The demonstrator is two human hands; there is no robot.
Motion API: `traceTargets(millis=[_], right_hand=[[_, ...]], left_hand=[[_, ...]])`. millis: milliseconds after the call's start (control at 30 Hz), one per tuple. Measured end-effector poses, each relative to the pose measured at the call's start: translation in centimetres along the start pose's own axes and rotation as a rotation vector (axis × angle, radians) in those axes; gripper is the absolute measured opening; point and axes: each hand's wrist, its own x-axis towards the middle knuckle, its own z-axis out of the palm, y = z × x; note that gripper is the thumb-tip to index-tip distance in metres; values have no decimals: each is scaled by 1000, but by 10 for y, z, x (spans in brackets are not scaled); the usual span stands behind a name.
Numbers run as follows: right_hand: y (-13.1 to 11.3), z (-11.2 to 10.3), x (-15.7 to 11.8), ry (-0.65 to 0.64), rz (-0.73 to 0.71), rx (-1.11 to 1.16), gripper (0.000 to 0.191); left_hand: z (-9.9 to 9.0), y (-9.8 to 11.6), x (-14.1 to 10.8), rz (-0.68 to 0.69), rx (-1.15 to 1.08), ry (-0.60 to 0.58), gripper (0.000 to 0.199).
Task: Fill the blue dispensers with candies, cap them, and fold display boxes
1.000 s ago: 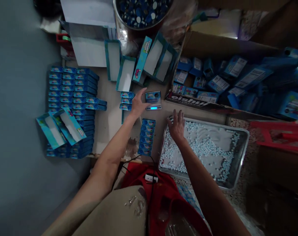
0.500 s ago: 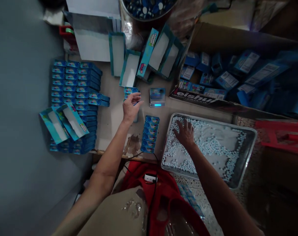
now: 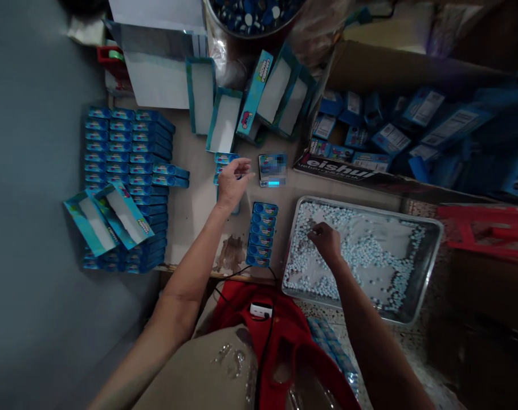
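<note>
My left hand is over a short row of small blue boxes, thumb and fingers apart. Nothing shows in its grasp, and it covers part of the row. My right hand is down at the left side of a metal tray, its fingers drawn together among small pale-blue balls. A little pale material shows at these fingertips; how many balls they pinch is hidden. Between the hands lies a column of small blue boxes. Behind it stands a small scale-like device with a lit display.
Stacked blue boxes fill the table's left, with two open display cartons on top. More display cartons lie at the back. A large cardboard box holds blue packages at right. A round container stands behind.
My right hand has gone from spread fingers to fingers drawn together, slightly lower in the tray. My left hand has shifted slightly right, still above the short row.
</note>
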Motion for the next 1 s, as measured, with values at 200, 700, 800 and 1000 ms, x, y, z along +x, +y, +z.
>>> traceTargets(millis=[200,700,800,1000], right_hand=[[-4,-4,-8,36,136,151,18],[-211,-64,69,127,-467,-196,20],[-247,-69,93,81,-478,-462,27],[-270,-69,119,-51,-480,-657,33]], left_hand=[[14,4,9,38,29,-71,36],[-5,0,1,124,125,-16,35],[-29,-1,-12,152,140,11,35],[-71,-15,-25,142,138,77,33]])
